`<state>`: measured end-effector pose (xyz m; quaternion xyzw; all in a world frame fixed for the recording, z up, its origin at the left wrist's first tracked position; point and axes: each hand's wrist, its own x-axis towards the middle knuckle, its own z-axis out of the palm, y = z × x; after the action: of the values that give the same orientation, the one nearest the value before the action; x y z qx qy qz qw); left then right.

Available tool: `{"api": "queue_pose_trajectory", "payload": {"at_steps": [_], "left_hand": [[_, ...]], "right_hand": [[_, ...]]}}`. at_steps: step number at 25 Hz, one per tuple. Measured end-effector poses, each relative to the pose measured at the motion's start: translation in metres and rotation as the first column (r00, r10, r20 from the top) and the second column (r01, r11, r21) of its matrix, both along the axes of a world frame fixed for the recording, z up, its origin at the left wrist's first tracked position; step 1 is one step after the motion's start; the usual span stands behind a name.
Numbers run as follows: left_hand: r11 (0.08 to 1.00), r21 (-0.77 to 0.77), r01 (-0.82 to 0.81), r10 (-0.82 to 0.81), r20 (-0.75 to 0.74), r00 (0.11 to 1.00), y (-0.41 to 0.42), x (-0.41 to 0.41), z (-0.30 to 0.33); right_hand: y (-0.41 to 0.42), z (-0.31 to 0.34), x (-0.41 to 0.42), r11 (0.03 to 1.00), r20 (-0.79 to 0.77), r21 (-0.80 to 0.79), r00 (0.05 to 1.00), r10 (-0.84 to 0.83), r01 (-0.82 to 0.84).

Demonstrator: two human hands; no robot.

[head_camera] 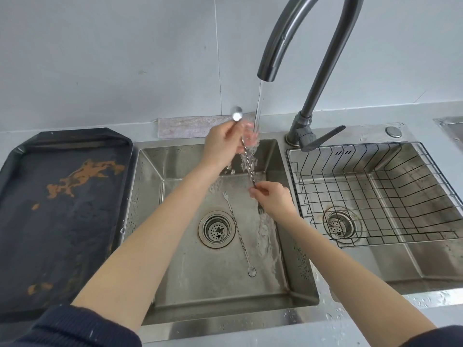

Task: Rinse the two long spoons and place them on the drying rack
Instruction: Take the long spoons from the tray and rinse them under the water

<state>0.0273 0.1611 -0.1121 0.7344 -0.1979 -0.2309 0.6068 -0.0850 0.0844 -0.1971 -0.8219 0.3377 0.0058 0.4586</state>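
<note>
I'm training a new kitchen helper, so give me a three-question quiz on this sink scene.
1. True or false: the drying rack already holds a spoon.
2. Where is the second spoon? A) flat in the left basin B) on the black tray C) in the rack
3. Fill in: the held spoon is under running ____.

Key: 1 false, the rack is empty. 2 A, beside the drain. 3 water; left hand grips the top, right hand the lower end.

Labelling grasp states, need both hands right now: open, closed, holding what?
Left hand: closed on the upper end of the long spoon under the running water.
Right hand: closed, pinching the same spoon's lower end.
</note>
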Motion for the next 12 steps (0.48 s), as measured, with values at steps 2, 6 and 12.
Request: {"api": "queue_pose_trajectory", "payload": {"at_steps": [2, 6, 12], "left_hand": [[0.993, -0.059, -0.103, 0.096, -0.112, 0.989, 0.01, 0.012, 0.003], [0.957, -0.12, -0.263, 0.208, -0.348, 0.914, 0.035, 0.034, -0.002], [0.777, -0.165, -0.608, 0.275, -0.78, 0.563, 0.072, 0.044, -0.037]], "right_hand": [[-0.008, 0.003, -0.006, 0.998, 0.009, 0.058, 1.0, 0.017, -0.018], [-0.025, 0.016, -0.011, 0.982, 0.019, 0.182, 0.998, 0.055, -0.058], [-0.037, 0.04, 0.002, 0.687, 0.226, 0.727, 0.95, -0.217, -0.016]]}}
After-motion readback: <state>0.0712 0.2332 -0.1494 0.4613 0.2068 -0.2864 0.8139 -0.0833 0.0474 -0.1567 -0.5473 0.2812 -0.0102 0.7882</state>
